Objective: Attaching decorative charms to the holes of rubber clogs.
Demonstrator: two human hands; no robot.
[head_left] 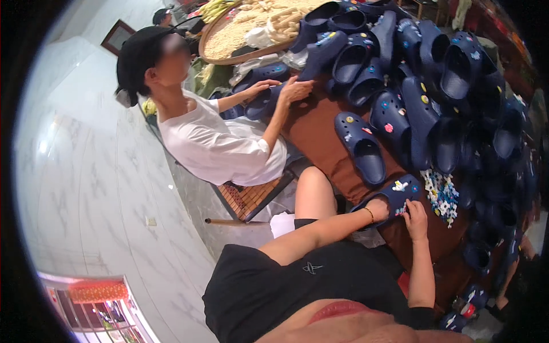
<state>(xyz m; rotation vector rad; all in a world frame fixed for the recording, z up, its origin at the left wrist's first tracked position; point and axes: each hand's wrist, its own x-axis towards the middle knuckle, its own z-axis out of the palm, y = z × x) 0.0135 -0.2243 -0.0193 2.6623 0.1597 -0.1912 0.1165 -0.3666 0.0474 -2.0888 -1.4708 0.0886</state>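
My left hand (377,210) is inside a navy clog (407,197), its fingers hidden by the shoe's upper. White and blue charms decorate the clog's toe. Against its near side my right hand (416,219) is closed, the fingertips pinching at a small pinkish charm (400,211). Just beyond lies another navy clog (357,137) with several charms on it. To the right of my right hand is a heap of loose white and blue charms (440,197) on the brown cloth (320,131).
Many navy clogs (423,108) are piled along the far and right sides. On the left a seated person in a white shirt (214,140) handles a clog (261,106). A round tray (206,48) of pale kernels and cobs stands behind. A slatted seat (251,200) is nearby.
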